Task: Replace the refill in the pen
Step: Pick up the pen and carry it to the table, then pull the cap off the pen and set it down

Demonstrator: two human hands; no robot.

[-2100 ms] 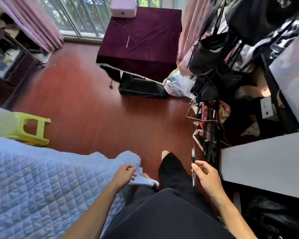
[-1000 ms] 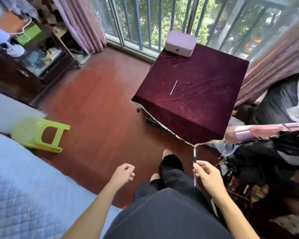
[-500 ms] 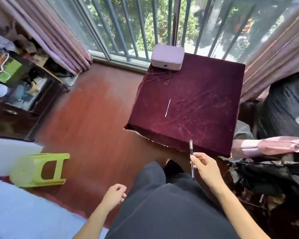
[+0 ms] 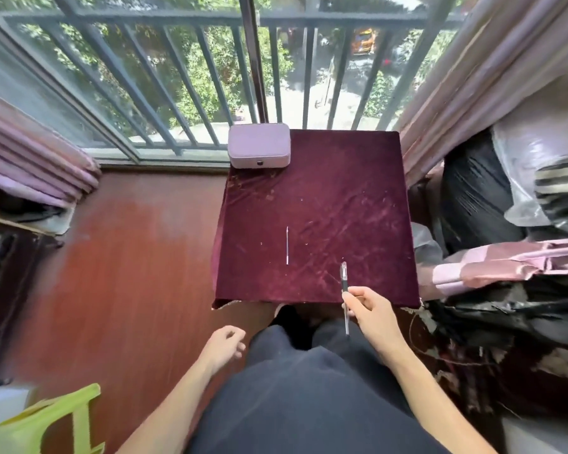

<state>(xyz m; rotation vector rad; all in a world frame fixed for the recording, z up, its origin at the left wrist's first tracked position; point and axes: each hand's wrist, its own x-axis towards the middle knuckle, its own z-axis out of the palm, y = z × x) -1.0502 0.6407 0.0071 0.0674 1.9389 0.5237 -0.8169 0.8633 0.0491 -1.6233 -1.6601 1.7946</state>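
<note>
Head view: right hand [image 4: 371, 309] pinches the pen [image 4: 344, 290] upright over the table's [image 4: 358, 204] near edge, while the refill [image 4: 287, 245] lies far-left of it, long axis near-to-far, well beyond the empty, loosely curled left hand [image 4: 225, 344].

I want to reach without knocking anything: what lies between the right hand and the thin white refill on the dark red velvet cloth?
Only bare dark red velvet cloth separates the right hand from the thin white refill, as the head view shows.

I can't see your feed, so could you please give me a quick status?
Right hand holds pen; left hand empty. Refill on table, untouched. Nothing between.
</note>
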